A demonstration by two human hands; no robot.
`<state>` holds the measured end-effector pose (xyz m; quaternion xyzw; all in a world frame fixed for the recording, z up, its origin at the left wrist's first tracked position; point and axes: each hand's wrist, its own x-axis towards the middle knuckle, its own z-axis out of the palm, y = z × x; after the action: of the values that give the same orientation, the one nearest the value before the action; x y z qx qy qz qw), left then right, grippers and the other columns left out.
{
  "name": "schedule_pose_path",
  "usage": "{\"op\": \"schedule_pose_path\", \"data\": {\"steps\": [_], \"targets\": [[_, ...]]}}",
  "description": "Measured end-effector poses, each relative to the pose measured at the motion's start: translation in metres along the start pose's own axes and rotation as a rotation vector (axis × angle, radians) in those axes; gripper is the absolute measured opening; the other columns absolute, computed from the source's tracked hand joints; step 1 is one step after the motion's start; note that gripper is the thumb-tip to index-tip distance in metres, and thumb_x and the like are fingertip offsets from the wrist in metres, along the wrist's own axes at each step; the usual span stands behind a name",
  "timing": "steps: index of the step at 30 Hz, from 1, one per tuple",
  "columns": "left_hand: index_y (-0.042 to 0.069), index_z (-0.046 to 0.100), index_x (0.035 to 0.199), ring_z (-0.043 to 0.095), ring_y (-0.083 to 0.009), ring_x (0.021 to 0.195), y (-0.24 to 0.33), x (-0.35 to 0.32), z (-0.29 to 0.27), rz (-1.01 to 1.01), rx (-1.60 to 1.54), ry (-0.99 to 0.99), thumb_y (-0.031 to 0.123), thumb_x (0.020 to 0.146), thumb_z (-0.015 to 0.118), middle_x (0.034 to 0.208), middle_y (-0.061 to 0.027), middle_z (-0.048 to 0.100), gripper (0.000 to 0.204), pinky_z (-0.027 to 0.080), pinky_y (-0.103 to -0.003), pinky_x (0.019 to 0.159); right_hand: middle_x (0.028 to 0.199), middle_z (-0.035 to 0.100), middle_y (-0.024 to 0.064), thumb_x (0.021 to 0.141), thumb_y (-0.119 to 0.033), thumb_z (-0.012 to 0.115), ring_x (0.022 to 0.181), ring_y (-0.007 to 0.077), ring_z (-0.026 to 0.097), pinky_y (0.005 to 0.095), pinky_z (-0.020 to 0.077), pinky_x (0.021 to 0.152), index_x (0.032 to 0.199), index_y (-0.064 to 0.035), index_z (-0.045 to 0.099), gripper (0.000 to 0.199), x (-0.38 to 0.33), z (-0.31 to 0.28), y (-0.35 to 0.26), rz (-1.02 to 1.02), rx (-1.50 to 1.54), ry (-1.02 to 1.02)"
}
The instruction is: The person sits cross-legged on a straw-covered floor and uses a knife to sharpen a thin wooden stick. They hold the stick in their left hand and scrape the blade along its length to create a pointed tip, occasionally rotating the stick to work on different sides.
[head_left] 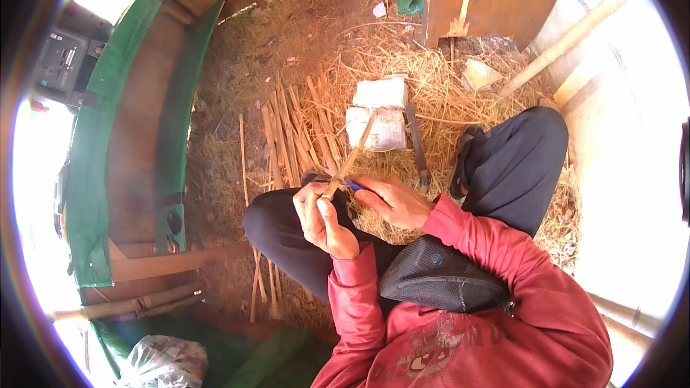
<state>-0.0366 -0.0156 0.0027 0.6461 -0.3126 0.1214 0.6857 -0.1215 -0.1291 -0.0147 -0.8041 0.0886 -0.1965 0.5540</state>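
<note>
Bamboo strip (357,145): thin, light, stiff yet springy, splintery along the edges; best gripped near its lower end. Clamped there in left hand (323,219), above the lap. Right hand (394,200) closed on blue-handled knife (353,184), touching strip.

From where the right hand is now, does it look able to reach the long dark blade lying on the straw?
Probably yes. The dark blade lies on open straw just ahead of the right hand, with nothing between them. But this hand already holds a blue-handled tool.
</note>
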Motion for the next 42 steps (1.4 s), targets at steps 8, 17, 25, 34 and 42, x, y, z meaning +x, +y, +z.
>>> {"op": "schedule_pose_path", "data": {"steps": [8, 17, 25, 34, 42], "targets": [[-0.004, 0.064, 0.105, 0.054, -0.0180, 0.086, -0.003, -0.005, 0.004, 0.047, 0.104, -0.016, 0.028, 0.105, 0.053, 0.103, -0.0098, 0.058, 0.034, 0.044, -0.032, 0.081, 0.067, 0.061, 0.0243, 0.105, -0.033, 0.048, 0.066, 0.0489, 0.062, 0.0546, 0.0437, 0.056, 0.108, -0.0039, 0.052, 0.030, -0.002, 0.006, 0.004, 0.081, -0.062, 0.068], [-0.003, 0.059, 0.099, 0.056, -0.0238, 0.091, 0.004, 0.002, 0.000, 0.156, 0.043, 0.039, 0.035, 0.106, 0.051, 0.098, -0.0150, 0.057, 0.040, 0.046, -0.037, 0.082, 0.065, 0.062, 0.0231, 0.104, -0.040, 0.048, 0.065, 0.0475, 0.063, 0.0539, 0.0473, 0.058, 0.108, -0.0019, 0.058, 0.040, -0.007, 0.003, -0.009, 0.065, 0.003, -0.002], [0.001, 0.053, 0.106, 0.052, -0.0217, 0.094, -0.004, 0.004, -0.004, 0.065, -0.250, -0.046, 0.043, 0.105, 0.050, 0.106, -0.0135, 0.053, 0.042, 0.050, -0.034, 0.074, 0.062, 0.060, 0.0262, 0.103, -0.035, 0.050, 0.059, 0.0485, 0.061, 0.0554, 0.0461, 0.052, 0.097, -0.0022, 0.060, 0.035, -0.007, 0.016, -0.015, 0.141, -0.271, 0.093], [0.000, 0.055, 0.102, 0.055, -0.0218, 0.093, -0.010, 0.002, -0.004, 0.106, -0.180, -0.024, 0.041, 0.105, 0.053, 0.103, -0.0126, 0.057, 0.041, 0.046, -0.038, 0.088, 0.067, 0.063, 0.0285, 0.104, -0.042, 0.048, 0.064, 0.0485, 0.064, 0.0564, 0.0501, 0.058, 0.096, -0.0014, 0.067, 0.046, -0.003, 0.005, 0.025, 0.385, -0.403, 0.153], [0.002, 0.055, 0.103, 0.053, -0.0208, 0.093, -0.005, 0.004, 0.006, 0.119, -0.211, -0.045, 0.040, 0.106, 0.050, 0.102, -0.0123, 0.056, 0.038, 0.044, -0.035, 0.087, 0.070, 0.063, 0.0310, 0.104, -0.045, 0.045, 0.070, 0.0504, 0.065, 0.0576, 0.0505, 0.064, 0.095, 0.0008, 0.068, 0.052, -0.004, 0.015, 0.010, 0.285, -0.216, 0.164]]}}
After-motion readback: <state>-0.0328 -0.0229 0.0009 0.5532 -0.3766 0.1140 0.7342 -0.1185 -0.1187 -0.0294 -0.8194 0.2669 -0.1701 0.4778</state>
